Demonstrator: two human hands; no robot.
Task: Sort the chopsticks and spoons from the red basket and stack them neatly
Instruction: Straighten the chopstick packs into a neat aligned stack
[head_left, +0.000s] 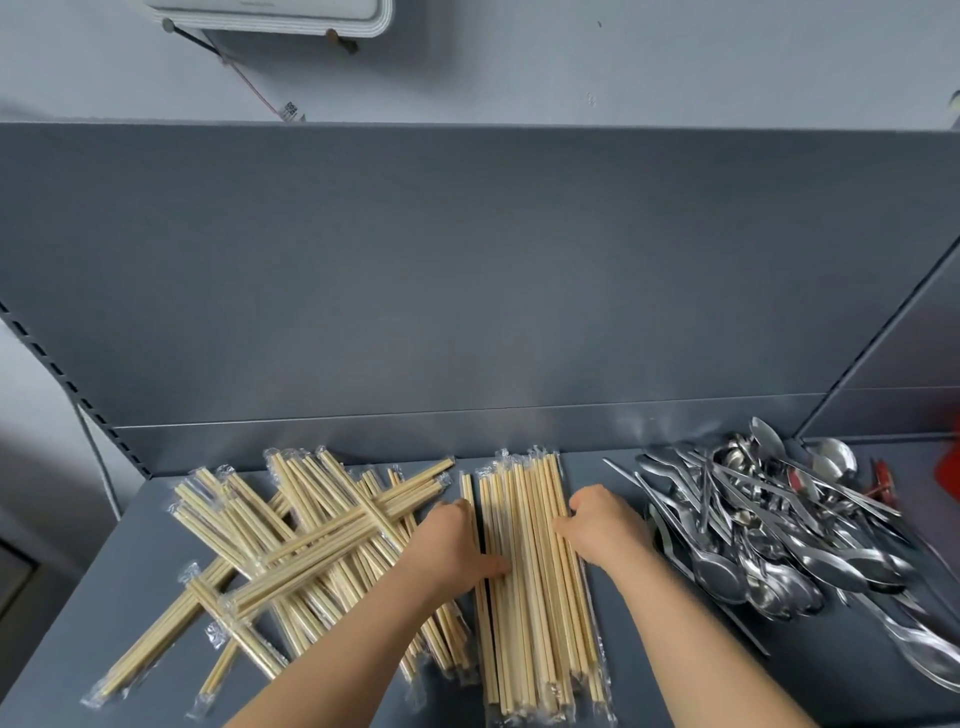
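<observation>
My left hand (457, 540) and right hand (605, 525) clamp the chopstick stack (537, 613) with curled fingers; squeezing unevenly could buckle it.

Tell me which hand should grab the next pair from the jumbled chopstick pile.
Left, probably. The left hand lies right at the edge of the jumbled pile; the right hand touches the neat stack on its other side, nearer the spoons.

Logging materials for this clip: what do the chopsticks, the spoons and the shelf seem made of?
The chopsticks look like pale matte bamboo or wood, in clear crinkled plastic sleeves. The spoons look like polished steel: bright mirror glints. The shelf seems painted metal, judging by its smooth grey satin sheen.
</observation>
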